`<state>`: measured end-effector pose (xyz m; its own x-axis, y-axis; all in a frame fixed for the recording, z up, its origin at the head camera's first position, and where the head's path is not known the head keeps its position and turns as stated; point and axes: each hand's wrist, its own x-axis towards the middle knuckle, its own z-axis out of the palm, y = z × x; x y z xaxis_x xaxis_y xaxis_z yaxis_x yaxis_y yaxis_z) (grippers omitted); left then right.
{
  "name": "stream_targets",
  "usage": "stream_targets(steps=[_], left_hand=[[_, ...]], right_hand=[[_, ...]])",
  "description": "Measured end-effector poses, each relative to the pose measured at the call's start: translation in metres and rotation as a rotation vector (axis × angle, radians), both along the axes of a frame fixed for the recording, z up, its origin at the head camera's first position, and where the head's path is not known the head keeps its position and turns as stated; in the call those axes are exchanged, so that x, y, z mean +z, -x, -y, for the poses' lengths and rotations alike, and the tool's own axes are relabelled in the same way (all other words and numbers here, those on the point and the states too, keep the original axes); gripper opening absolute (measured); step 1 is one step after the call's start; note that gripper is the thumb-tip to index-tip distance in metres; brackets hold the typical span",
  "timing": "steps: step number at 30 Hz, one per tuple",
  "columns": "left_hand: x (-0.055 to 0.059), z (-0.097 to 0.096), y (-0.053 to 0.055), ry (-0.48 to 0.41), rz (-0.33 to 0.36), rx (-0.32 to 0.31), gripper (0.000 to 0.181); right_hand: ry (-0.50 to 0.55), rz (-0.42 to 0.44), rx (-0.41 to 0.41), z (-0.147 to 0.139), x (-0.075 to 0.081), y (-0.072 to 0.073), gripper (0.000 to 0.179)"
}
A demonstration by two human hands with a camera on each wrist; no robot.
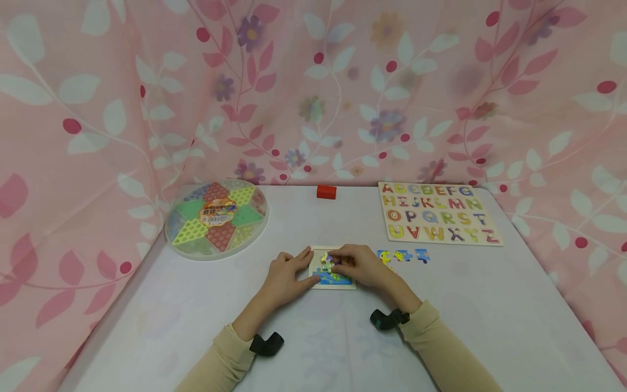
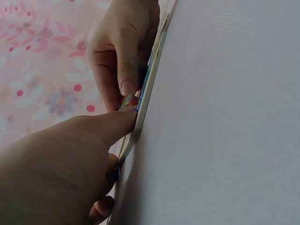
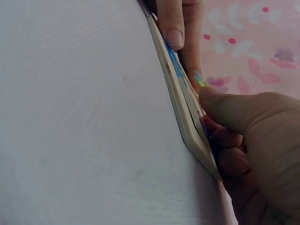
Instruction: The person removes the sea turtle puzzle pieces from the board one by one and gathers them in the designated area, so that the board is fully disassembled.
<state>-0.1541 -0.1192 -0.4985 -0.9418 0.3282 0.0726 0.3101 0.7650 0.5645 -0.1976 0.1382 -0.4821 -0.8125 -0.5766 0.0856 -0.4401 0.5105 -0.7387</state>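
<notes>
A small wooden jigsaw board (image 1: 335, 287) with a pale frame lies on the table, blue picture pieces filling its lower part. My left hand (image 1: 283, 277) rests along its left side, index finger at the upper left corner and thumb pressing the lower left edge. Over the board, my right hand (image 1: 363, 265) pinches a colourful puzzle piece (image 1: 326, 263) between thumb and fingers. In the right wrist view, a yellow-green bit of the puzzle piece (image 3: 200, 80) shows past the thumb tip. My right fingers hide the board's upper right part.
Several loose puzzle pieces (image 1: 403, 255) lie right of the board, some partly behind the right hand. A wooden alphabet board (image 1: 441, 213) lies at the back right. A red block (image 1: 326, 192) stands at the back, and a round Chinese checkers set (image 1: 217, 220) lies at the left.
</notes>
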Motion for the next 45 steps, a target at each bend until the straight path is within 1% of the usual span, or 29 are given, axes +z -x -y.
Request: stream_targets(steps=[4,7,10,13,17,22,25,27,29,31,34,36,40,45], left_hand=[[0.0,0.0,-0.002,-0.01,0.005,0.002,0.07],[0.0,0.0,-0.003,-0.013,0.006,0.011,0.069],[0.0,0.001,-0.004,-0.008,0.011,0.017,0.069],[0.001,0.0,-0.004,-0.016,0.01,0.018,0.069],[0.0,-0.002,-0.006,-0.037,0.019,0.022,0.07],[-0.004,-0.004,-0.007,-0.038,0.024,0.027,0.071],[-0.005,-0.003,-0.006,-0.027,0.008,0.032,0.07],[-0.004,-0.003,-0.004,-0.02,0.0,0.032,0.07],[-0.003,-0.003,-0.002,-0.017,-0.004,0.028,0.07],[-0.003,-0.003,-0.001,-0.016,-0.001,0.02,0.07],[-0.002,-0.002,-0.001,-0.015,0.01,0.014,0.07],[-0.001,-0.002,-0.001,-0.016,0.016,0.013,0.07],[0.001,-0.003,-0.002,-0.014,0.02,0.016,0.07],[0.002,-0.004,0.0,-0.006,0.025,0.022,0.071]], right_hand=[[0.011,0.007,-0.002,0.0,0.0,0.0,0.036],[0.019,0.029,0.008,0.001,0.002,0.0,0.036],[0.011,0.045,0.009,-0.002,0.009,0.0,0.036],[0.01,0.026,-0.007,-0.013,0.02,0.0,0.035],[-0.005,-0.028,-0.064,-0.044,0.03,-0.001,0.034],[-0.062,-0.068,-0.182,-0.101,0.034,-0.005,0.034],[-0.092,-0.093,-0.263,-0.135,0.033,-0.012,0.035],[-0.099,-0.09,-0.309,-0.154,0.032,-0.019,0.036],[-0.118,-0.071,-0.335,-0.17,0.031,-0.027,0.038],[-0.141,-0.054,-0.336,-0.18,0.029,-0.035,0.038],[-0.164,-0.023,-0.298,-0.189,0.026,-0.046,0.037],[-0.16,-0.023,-0.272,-0.189,0.024,-0.051,0.035],[-0.138,-0.018,-0.243,-0.184,0.018,-0.052,0.035],[-0.152,-0.046,-0.23,-0.176,0.01,-0.048,0.037]])
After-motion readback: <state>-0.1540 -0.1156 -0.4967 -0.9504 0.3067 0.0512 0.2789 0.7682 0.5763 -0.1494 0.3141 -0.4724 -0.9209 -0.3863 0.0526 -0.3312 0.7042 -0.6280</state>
